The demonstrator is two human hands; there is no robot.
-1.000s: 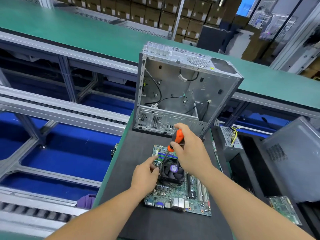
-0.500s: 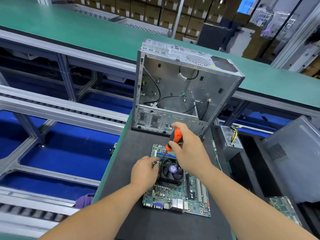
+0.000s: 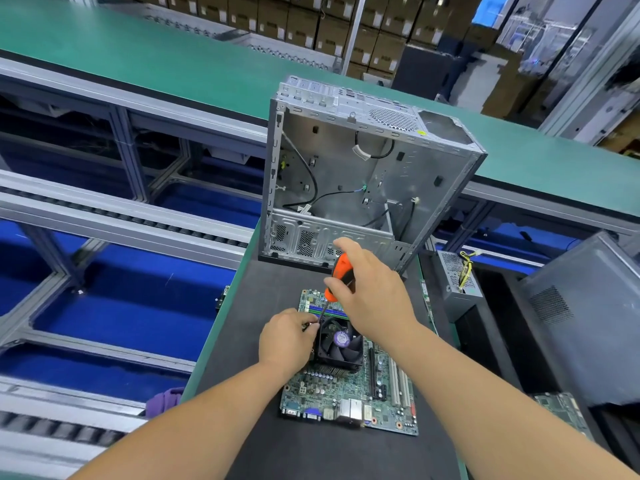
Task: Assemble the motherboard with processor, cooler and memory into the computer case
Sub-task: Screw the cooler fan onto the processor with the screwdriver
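A green motherboard (image 3: 349, 398) lies flat on the black mat (image 3: 256, 296), with a black cooler fan (image 3: 341, 344) mounted on it and memory sticks (image 3: 329, 308) at its far edge. My right hand (image 3: 372, 296) grips an orange-handled screwdriver (image 3: 341, 277), whose shaft slants down to the cooler's far left corner. My left hand (image 3: 285, 341) rests at the cooler's left side, its fingertips pinching around the screwdriver tip. An open silver computer case (image 3: 346, 178) stands behind the board with loose cables inside.
A power supply (image 3: 457, 289) with yellow wires and a dark grey case panel (image 3: 585, 320) sit to the right. Another board (image 3: 561, 414) lies low at the right. Green conveyor belts (image 3: 173, 64) and blue-floored racks (image 3: 114, 306) lie to the left and behind.
My left hand's fingers have curled in from an open reach to pinch at the screwdriver tip by the cooler corner. The right hand stays on the handle with little shift.
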